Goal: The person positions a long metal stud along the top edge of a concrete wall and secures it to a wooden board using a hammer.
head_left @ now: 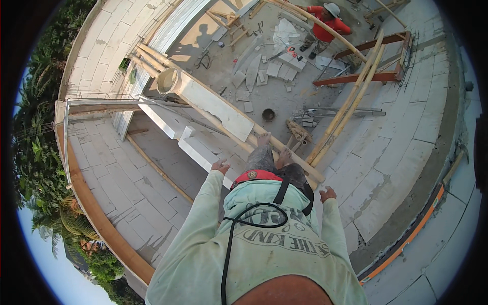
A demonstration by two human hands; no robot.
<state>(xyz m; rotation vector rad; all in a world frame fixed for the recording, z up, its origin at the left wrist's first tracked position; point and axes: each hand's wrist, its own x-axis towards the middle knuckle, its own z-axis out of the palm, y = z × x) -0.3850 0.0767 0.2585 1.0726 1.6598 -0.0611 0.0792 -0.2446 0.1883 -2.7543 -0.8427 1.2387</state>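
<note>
Head view, looking straight down the body.

Left hand point(220, 166) at 10 o'clock of the waist, fingers loosely spread, palm down, holding nothing; just above or on the end of a white block point(203, 155), contact not clear. Right hand point(328, 193) at 3 o'clock of the waist, half open, fingers curled a little, holding nothing, hanging over pale slabs point(386, 168).

Bare feet point(264, 140) at 12 o'clock of the hands, planted on a bamboo pole point(239, 127) running from 10 to 4 o'clock. Second foot just beside, toward 4 o'clock, on the same pole. White plank point(216, 104) lying along the pole, at 11 o'clock of the feet. Pale bucket point(168, 81) at the plank's upper end, mouth up.

Mint long-sleeved shirt point(264, 249) filling the lower centre, black cable point(231, 244) looping across it, red waistband point(256, 175) above.

More bamboo poles point(351, 101) leaning from 1 to 7 o'clock, right of the feet. Small dark pot point(268, 114) on the grey floor below, at 12 o'clock of the feet. Cut block pieces point(254, 73) scattered further toward 12 o'clock.

Another person in a red shirt point(325, 25) and pale hat at 1 o'clock, well apart, crouched on the lower floor. Trees point(40, 152) beyond the curved wall at 9 o'clock.
</note>
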